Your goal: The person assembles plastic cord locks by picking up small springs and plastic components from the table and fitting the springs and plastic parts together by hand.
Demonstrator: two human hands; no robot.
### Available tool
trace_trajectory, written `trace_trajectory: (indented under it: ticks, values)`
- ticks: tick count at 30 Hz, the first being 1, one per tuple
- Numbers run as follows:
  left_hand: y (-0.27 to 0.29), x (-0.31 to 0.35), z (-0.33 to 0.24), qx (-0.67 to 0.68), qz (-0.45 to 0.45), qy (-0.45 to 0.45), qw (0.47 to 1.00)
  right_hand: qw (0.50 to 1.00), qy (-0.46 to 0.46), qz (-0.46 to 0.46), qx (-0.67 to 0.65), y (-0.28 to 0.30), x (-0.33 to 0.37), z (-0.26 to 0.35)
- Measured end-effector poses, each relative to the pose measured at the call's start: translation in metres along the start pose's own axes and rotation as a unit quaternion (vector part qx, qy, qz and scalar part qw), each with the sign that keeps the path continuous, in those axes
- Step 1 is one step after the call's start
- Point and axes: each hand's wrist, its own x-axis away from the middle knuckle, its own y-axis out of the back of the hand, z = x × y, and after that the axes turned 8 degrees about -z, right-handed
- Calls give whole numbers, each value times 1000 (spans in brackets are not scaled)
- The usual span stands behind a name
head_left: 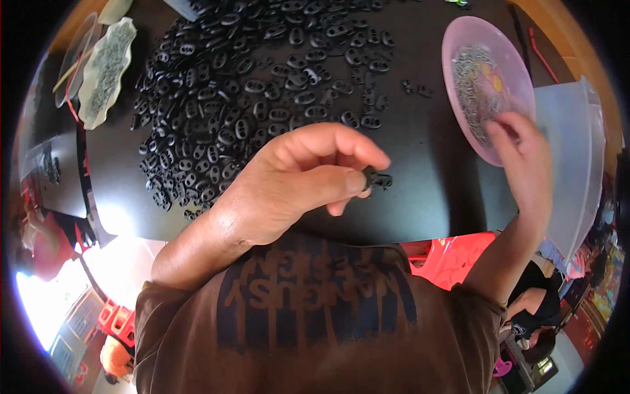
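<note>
Presently our left hand (285, 177) pinches black piece (380, 180) left of bowl (514, 69); right hand (523, 152) over bowl, grip unclear; slackening risks drop.

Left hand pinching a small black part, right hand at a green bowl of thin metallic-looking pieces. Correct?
Not quite: the bowl is pink, not green, as the head view shows. The rest stands: left hand pinching a small black part, right hand at the bowl of thin metallic-looking pieces.
</note>
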Motion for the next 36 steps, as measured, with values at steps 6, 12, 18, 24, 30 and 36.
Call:
trace_trajectory:
  ticks: [6, 12, 18, 24, 30, 36]
  values:
    - [0, 2, 0, -6, -6, 7, 1000, 989, -58, 132, 24, 0, -9, -6]
    - [-1, 2, 1, -39, -7, 35, 999, 983, -116, 112, -88, -4, -1, -15]
    - [-1, 0, 4, -27, -3, 33, 999, 971, -129, 46, -195, -1, 0, -24]
    - [-2, -2, 6, -26, -4, 36, 999, 959, -123, 25, -255, 5, 5, -19]
    - [-2, -1, 7, -28, 0, 36, 999, 928, -134, 19, -347, 9, 11, -6]
    - [-3, 0, 6, -22, 3, 34, 999, 921, -139, 1, -363, 4, 10, -7]
